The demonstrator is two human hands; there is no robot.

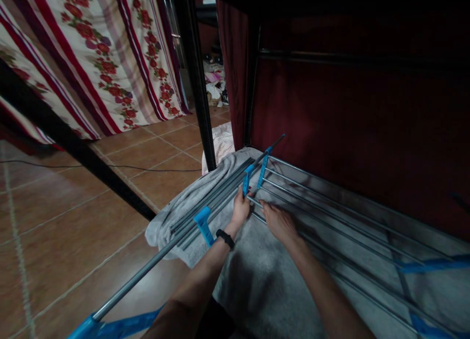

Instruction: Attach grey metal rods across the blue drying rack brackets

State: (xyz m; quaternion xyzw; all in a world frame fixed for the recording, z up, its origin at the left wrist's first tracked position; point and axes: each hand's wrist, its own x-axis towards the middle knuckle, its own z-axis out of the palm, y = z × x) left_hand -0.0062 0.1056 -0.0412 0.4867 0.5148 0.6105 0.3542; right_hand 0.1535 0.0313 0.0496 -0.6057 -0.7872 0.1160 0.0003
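My left hand [241, 207], with a black band on its wrist, is closed around the lower part of a blue plastic bracket [246, 178]. My right hand [278, 222] grips a thin grey metal tube [256, 202], whose end meets that bracket; the exact joint is hidden by fingers. A long metal pole [137, 272] passes through the bracket and a second blue bracket [204, 225]. To the right lies a frame of several parallel metal tubes [332, 204], joined by a blue end piece [263, 171]. Several loose tubes [213, 194] rest beside my left hand.
Everything lies on a grey blanket [253, 275] inside a black metal bed frame [198, 79]. A dark red curtain [348, 133] hangs behind. At left are the tiled floor [121, 221], a black cable [157, 170] and a floral curtain [103, 55].
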